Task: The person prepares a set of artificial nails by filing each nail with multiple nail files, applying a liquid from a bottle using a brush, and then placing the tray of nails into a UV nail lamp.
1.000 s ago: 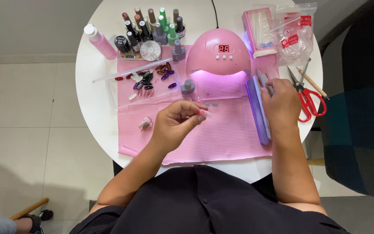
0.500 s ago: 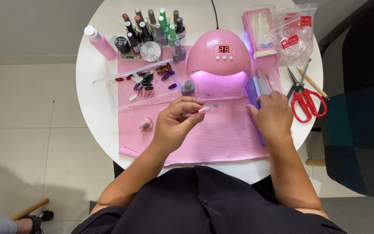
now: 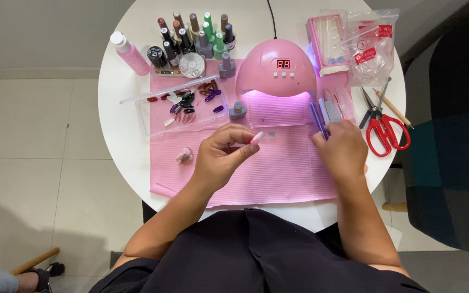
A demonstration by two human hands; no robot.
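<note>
pink lamp [image 3: 276, 68], red scissors [image 3: 382, 129], polish bottles [image 3: 196, 33]

You get a bright, sharp picture with soft light from above. The pink lamp [image 3: 276, 68] glows purple onto the pink mat [image 3: 278, 173]. Shadows are faint, and nothing looks blurry.

The left hand [image 3: 221, 157] is pinching a small clear nail tip [image 3: 255, 138] over the pink mat [image 3: 278, 173]. The right hand [image 3: 343, 149] is gripping a purple nail file [image 3: 317, 118] beside the glowing pink lamp [image 3: 276, 68]. Red scissors [image 3: 381, 127] are lying just right of that hand on the white table [image 3: 120, 141].
</note>
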